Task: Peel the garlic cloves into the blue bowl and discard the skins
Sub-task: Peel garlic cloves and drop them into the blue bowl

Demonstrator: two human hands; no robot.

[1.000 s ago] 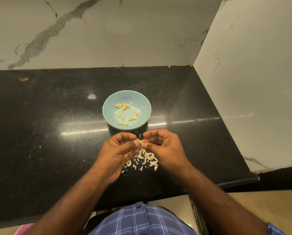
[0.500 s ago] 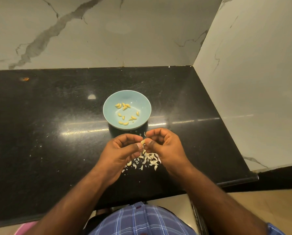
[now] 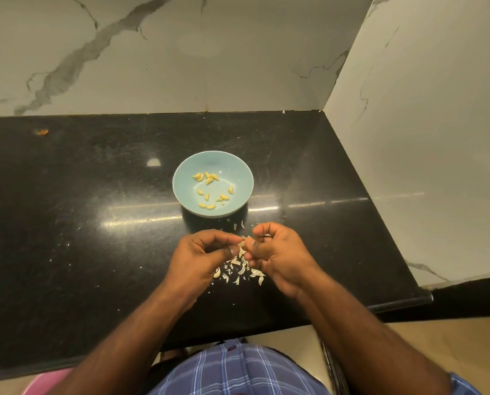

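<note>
Countertop (image 3: 81,223) of black stone fills the middle of the frame, with a small orange speck (image 3: 41,132) at its upper left. Your left hand (image 3: 201,260) sits just left of centre, thumb and fingers curled, pinching a garlic clove (image 3: 241,244) that your right hand (image 3: 278,258) pinches from the other side. Loose skins (image 3: 242,273) lie scattered under both hands. Above them, at centre, the blue bowl (image 3: 181,178) holds peeled cloves (image 3: 209,192).

The garlic clove (image 3: 241,244) is mostly buried between both hands' fingertips, and the skins (image 3: 242,270) underneath are partly covered by the right hand (image 3: 278,256).
</note>
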